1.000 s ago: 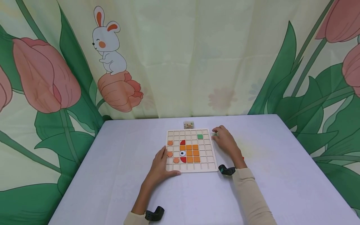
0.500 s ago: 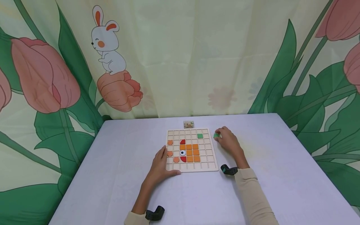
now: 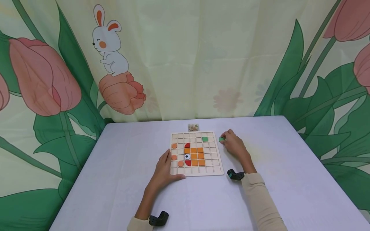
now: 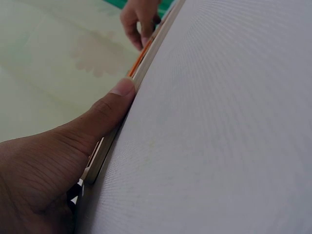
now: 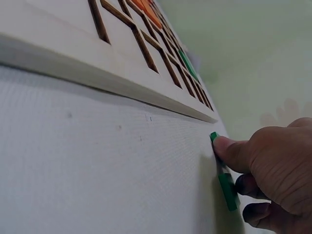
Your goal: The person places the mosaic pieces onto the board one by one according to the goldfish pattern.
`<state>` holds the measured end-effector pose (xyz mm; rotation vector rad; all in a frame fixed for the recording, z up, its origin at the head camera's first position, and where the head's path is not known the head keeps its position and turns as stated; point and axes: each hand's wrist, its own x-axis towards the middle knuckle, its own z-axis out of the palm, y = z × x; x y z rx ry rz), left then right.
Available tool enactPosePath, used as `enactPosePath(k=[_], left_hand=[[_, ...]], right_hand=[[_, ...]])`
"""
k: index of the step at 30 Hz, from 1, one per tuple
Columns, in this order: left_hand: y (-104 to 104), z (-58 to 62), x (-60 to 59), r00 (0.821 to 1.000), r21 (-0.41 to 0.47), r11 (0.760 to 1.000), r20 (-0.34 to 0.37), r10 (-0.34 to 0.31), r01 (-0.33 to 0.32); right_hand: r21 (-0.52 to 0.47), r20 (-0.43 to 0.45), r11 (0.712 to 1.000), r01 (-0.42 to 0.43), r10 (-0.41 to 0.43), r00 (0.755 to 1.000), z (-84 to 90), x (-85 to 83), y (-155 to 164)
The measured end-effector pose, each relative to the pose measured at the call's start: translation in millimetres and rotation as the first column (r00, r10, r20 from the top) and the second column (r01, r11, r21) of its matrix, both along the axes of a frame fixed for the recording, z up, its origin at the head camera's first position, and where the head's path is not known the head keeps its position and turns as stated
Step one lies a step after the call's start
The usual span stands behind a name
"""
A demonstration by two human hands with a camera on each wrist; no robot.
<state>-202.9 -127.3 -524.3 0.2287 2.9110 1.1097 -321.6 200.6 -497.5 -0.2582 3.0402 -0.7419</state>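
Observation:
A pale wooden grid board (image 3: pixel 214 165) lies on the table, with orange square tiles (image 3: pixel 198 156), red quarter-round tiles (image 3: pixel 188 163), a round eye tile (image 3: pixel 187 156), peach discs (image 3: pixel 174 157) and one green square tile (image 3: pixel 205 139) in its cells. My left hand (image 3: pixel 164 171) holds the board's near left corner, thumb (image 4: pixel 109 109) along the front edge, fingers along the left side. Beyond the far right corner, my right hand (image 3: pixel 234 146) pinches a green tile (image 5: pixel 213 136) at the table. A second green tile (image 5: pixel 228 191) sits beside its lower fingers.
A small clear box (image 3: pixel 193 127) of pieces stands behind the board. White cloth covers the table (image 3: pixel 115 179), and a printed curtain (image 3: pixel 179 64) hangs behind it.
My right hand has shifted slightly right, and the green tile at its fingertips shows more plainly. A red piece seen earlier beside the right wrist is out of sight. The left hand stays put.

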Motion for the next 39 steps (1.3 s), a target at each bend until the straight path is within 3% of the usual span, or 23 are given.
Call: enactPosePath(k=[19, 31, 39], left_hand=[[0, -3.1, -1.2, 1.000, -0.005, 1.000, -0.002, -0.003, 0.003], [-1, -0.2, -1.1, 1.000, -0.017, 1.000, -0.006, -0.001, 0.001], [0, -1.6, -2.0, 1.000, -0.019, 1.000, -0.008, 0.002, -0.002]], right_hand=[[-0.048, 0.025, 0.995, -0.084, 0.085, 0.996, -1.3, 11.3, -25], [0.031, -0.001, 0.982, -0.184, 0.184, 0.983, -0.2, 13.3, -48], [0.039, -0.021, 0.977, -0.207, 0.208, 0.978, -0.3, 12.5, -57]])
